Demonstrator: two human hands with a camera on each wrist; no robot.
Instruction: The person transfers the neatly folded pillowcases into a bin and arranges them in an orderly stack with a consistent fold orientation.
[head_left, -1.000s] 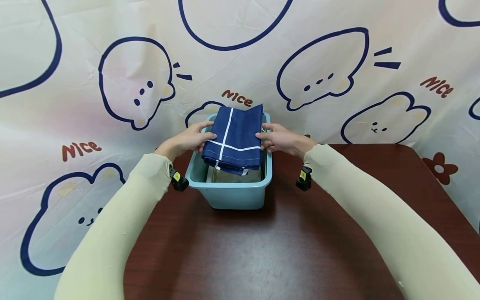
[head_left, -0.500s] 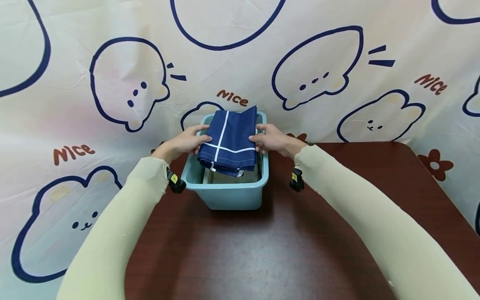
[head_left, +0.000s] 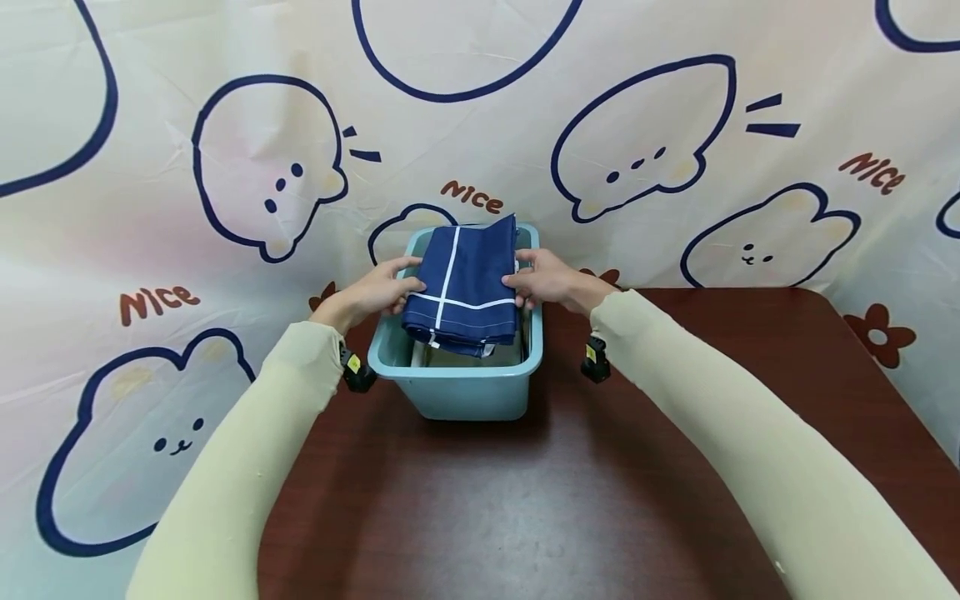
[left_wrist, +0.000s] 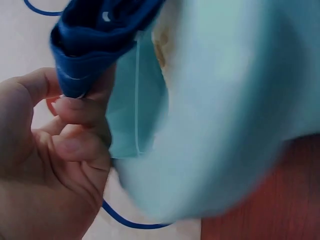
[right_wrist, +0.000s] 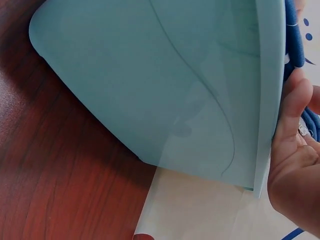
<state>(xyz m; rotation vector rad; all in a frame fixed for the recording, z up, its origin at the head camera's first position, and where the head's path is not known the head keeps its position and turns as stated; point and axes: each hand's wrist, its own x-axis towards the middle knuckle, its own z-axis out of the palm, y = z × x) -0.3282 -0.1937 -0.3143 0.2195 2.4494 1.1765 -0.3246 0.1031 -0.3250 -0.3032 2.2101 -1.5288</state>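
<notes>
A folded dark blue cloth (head_left: 468,275) with crossing white stripes lies over the opening of a light blue plastic bin (head_left: 461,372). My left hand (head_left: 375,292) pinches its left side between thumb and fingers; in the left wrist view the layered cloth (left_wrist: 90,55) shows in that grip, beside the blurred bin wall. On the opposite side my right hand (head_left: 551,279) pinches the cloth's edge, just inside the bin's right rim. Below the cloth, something pale with a light edge (head_left: 417,356) shows inside the bin, mostly hidden.
The bin stands on a dark reddish-brown table (head_left: 480,517), close to a cartoon-printed backdrop (head_left: 465,133). Black wrist cameras (head_left: 596,360) hang below both sleeves. The bin's raised rim surrounds the cloth.
Both hands keep their hold on the cloth, which sits slightly lower against the bin than a second ago. The head view sways a little left and back.
</notes>
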